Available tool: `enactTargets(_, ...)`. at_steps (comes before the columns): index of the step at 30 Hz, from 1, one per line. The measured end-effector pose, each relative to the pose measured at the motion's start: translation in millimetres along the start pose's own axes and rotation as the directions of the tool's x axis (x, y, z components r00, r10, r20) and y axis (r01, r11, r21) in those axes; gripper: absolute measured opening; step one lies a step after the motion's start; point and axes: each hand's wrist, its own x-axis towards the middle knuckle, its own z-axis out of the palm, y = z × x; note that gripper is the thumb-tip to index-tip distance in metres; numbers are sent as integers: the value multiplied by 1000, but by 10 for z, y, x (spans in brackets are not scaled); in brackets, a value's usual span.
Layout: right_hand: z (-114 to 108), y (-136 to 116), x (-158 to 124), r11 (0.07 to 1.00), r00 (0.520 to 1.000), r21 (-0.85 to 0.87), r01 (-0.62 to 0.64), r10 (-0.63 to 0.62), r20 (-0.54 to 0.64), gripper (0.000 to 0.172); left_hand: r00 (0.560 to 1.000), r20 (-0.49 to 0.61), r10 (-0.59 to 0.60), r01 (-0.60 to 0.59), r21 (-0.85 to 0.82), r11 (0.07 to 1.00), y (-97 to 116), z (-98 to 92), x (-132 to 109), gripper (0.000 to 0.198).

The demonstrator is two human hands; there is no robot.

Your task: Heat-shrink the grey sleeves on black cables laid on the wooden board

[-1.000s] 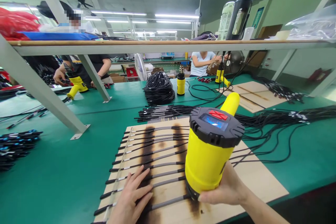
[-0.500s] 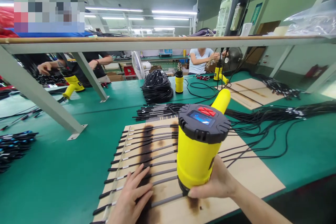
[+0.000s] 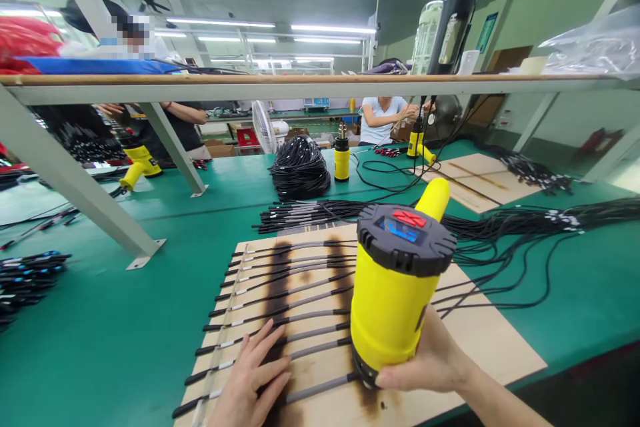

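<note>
My right hand (image 3: pixel 430 360) is wrapped round a yellow heat gun (image 3: pixel 397 293) with a black cap and a lit display, nozzle pointing down at the near cables. A wooden board (image 3: pixel 480 330) with two dark scorch stripes lies under it. Several black cables with grey sleeves (image 3: pixel 280 300) lie in parallel rows across the board. My left hand (image 3: pixel 250 380) rests flat on the near cable rows, fingers stretched out, just left of the gun.
A coil of black cable (image 3: pixel 299 169) and a second upright yellow heat gun (image 3: pixel 342 159) stand behind the board on the green table (image 3: pixel 110 320). Loose cables trail right (image 3: pixel 520 233). A shelf (image 3: pixel 300 85) spans overhead on slanted legs. Other people work across the table.
The heat gun in my right hand shifted left and then back right along the near cables. My left hand stayed flat on the cables. A person opposite drew their hands back.
</note>
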Motion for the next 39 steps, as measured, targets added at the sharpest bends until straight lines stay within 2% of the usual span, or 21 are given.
enactTargets(3,1,25,29,998,999,58,23,-21,-31,50,1000,12,-6,6,-19,1000,1,-8,7,18)
enactTargets(6,-14,22,77,995,996,83,56,-50,-73,58,1000,-27,-17,15,-43,999,5,-21,15,18)
enactTargets(12,-5,2,25,995,1000,96,23,-24,7,46,1000,-1,9,-9,19,1000,23,-33,10,19)
enactTargets(14,3,-19,51,991,999,125,48,-46,-14,48,1000,2,15,-15,25,1000,35,-36,18,20)
enactTargets(18,-8,-45,93,988,994,133,77,-67,-81,52,998,-51,25,-25,6,1000,50,-70,26,21)
enactTargets(24,-4,-28,0,996,999,82,19,-22,31,42,995,-91,34,-39,-53,998,113,-146,24,22)
enactTargets(29,1,-54,109,996,997,70,51,-46,-59,46,995,-93,29,-35,-61,998,142,-140,15,23)
enactTargets(34,-14,16,5,994,1000,107,17,-17,-6,45,987,-163,7,-30,-136,990,193,-206,-44,22)
enactTargets(37,-12,25,8,997,999,69,33,-32,-16,43,991,-121,-60,25,-273,962,350,-379,27,17)
enactTargets(39,-10,12,52,997,998,61,49,-46,-47,43,998,15,-60,60,-430,901,459,-509,70,17)
